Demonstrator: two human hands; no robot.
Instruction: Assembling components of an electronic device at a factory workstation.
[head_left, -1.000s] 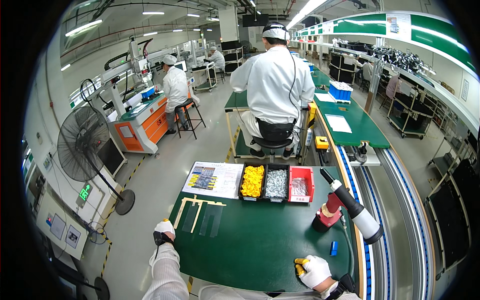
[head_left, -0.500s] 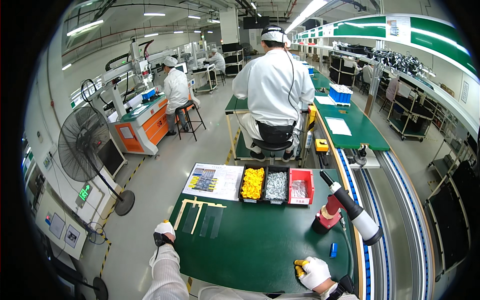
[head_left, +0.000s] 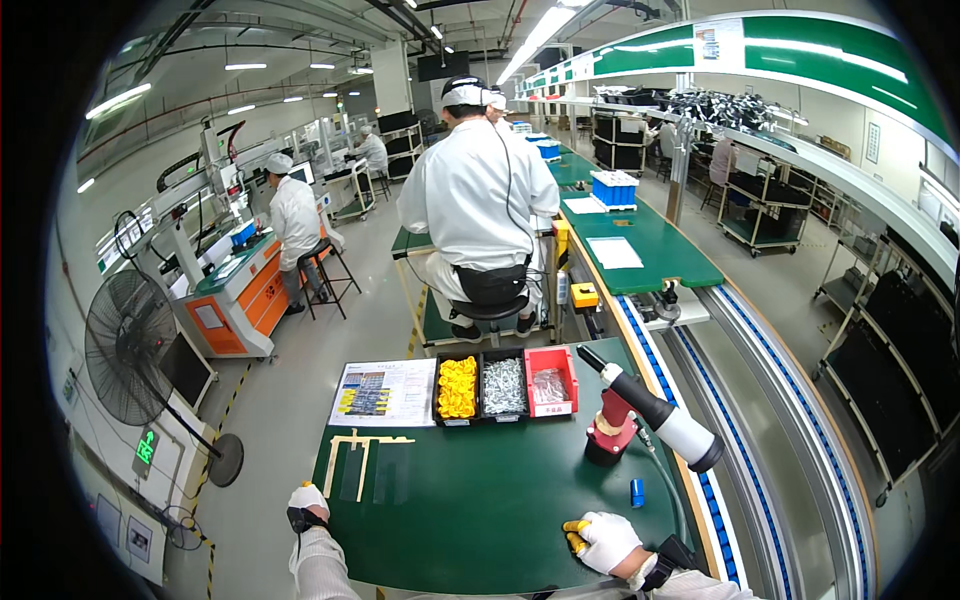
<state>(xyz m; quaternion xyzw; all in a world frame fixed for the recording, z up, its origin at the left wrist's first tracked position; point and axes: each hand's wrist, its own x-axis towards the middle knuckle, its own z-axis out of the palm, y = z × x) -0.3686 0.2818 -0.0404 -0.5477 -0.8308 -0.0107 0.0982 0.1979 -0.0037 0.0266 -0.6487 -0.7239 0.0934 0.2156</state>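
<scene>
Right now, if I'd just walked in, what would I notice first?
Probably the heap of bright yellow parts near the far edge of the green table, with a red bin further right. Then the big red-and-black tool by the table's right edge, and the small blue cylinder just beyond the white-gloved right hand.

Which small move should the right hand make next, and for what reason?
Probably the right hand should reach slightly forward and right, to the blue cylinder: it is the nearest loose object on the green table, and only bare tabletop shows between them.
</scene>
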